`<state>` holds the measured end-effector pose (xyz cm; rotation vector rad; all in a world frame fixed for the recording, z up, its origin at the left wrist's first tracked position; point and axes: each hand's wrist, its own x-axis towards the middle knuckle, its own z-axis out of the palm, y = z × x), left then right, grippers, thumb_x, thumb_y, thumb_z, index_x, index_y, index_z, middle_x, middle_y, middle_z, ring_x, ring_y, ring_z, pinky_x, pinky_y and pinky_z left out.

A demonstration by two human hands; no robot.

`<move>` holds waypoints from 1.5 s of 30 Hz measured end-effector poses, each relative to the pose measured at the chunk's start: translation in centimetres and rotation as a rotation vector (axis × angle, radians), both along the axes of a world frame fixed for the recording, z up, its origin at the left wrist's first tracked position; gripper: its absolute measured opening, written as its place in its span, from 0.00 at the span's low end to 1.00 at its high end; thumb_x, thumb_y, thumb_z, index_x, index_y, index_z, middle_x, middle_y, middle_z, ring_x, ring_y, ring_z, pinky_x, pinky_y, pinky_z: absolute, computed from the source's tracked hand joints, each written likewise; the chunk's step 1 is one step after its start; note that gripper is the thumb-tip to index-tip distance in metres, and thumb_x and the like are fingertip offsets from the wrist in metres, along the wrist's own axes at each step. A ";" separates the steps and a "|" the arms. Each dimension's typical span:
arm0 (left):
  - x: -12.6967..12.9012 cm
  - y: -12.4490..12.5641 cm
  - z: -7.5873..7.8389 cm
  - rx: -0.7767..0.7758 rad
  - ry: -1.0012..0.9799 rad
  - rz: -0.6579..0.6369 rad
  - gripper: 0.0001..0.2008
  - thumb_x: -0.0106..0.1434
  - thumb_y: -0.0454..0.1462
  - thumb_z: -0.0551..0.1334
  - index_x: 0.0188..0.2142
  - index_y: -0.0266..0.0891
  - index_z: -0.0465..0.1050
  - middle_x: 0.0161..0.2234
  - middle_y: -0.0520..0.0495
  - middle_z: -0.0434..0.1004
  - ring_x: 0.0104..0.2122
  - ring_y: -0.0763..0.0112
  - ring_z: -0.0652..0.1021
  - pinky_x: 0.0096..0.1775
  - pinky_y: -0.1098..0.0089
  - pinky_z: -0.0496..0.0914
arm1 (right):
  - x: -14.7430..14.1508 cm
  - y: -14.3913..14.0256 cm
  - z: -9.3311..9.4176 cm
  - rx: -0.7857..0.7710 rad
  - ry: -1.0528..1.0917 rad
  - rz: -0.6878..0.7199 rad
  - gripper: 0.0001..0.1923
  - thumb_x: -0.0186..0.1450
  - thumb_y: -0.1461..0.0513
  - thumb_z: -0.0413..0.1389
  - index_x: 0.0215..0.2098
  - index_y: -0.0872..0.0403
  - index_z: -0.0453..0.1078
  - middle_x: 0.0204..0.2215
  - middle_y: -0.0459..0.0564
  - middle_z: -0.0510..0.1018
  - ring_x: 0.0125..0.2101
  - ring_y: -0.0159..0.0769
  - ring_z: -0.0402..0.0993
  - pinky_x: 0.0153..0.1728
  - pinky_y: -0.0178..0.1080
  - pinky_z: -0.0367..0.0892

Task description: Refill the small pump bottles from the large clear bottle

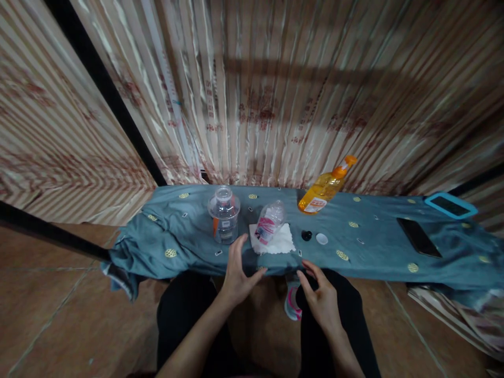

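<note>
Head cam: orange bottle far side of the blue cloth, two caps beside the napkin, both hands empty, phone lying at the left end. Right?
Not quite. The head view shows the phone lying toward the right end of the blue cloth, not the left. The rest holds: orange bottle at the far side, two caps beside the napkin, left hand and right hand empty.

A clear plastic bottle (270, 221) with a pink label lies tilted on a white cloth (275, 242), uncapped, neck pointing away. Just to its left, a clear bottle (224, 216) stands upright, open-mouthed, on the blue-grey cover. A black cap (306, 235) and a white cap (322, 239) lie just right of the cloth.
</note>
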<state>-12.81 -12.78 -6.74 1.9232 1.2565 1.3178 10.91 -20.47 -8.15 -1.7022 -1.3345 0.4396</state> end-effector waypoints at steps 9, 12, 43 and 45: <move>-5.8 5.1 2.7 -0.051 -0.160 0.383 0.59 0.48 0.43 0.78 0.71 0.41 0.44 0.72 0.30 0.50 0.73 0.46 0.54 0.71 0.46 0.52 | -2.7 -1.5 -1.9 -0.066 0.108 0.143 0.20 0.71 0.49 0.57 0.53 0.52 0.73 0.49 0.52 0.79 0.47 0.40 0.78 0.52 0.52 0.72; -5.2 8.4 2.6 -0.151 -0.269 0.295 0.63 0.45 0.40 0.78 0.71 0.42 0.41 0.70 0.30 0.57 0.70 0.49 0.62 0.69 0.49 0.58 | -3.6 -1.7 -2.2 -0.084 0.152 0.185 0.19 0.71 0.49 0.57 0.53 0.52 0.73 0.50 0.52 0.79 0.47 0.40 0.77 0.52 0.52 0.72; 5.5 -3.3 9.6 -0.716 -0.711 -0.550 0.40 0.37 0.54 0.80 0.47 0.38 0.76 0.46 0.39 0.84 0.46 0.48 0.84 0.50 0.53 0.79 | -4.0 -4.1 0.5 -0.226 1.650 0.232 0.42 0.35 0.26 0.64 0.41 0.37 0.82 0.43 0.51 0.86 0.43 0.54 0.83 0.36 0.53 0.78; 6.0 -3.0 9.7 -0.696 -0.668 -0.596 0.40 0.40 0.57 0.78 0.48 0.38 0.76 0.48 0.38 0.84 0.48 0.47 0.83 0.52 0.52 0.78 | -2.9 -4.6 0.4 -0.206 1.666 0.194 0.36 0.39 0.31 0.68 0.41 0.35 0.82 0.45 0.50 0.86 0.45 0.53 0.83 0.40 0.52 0.79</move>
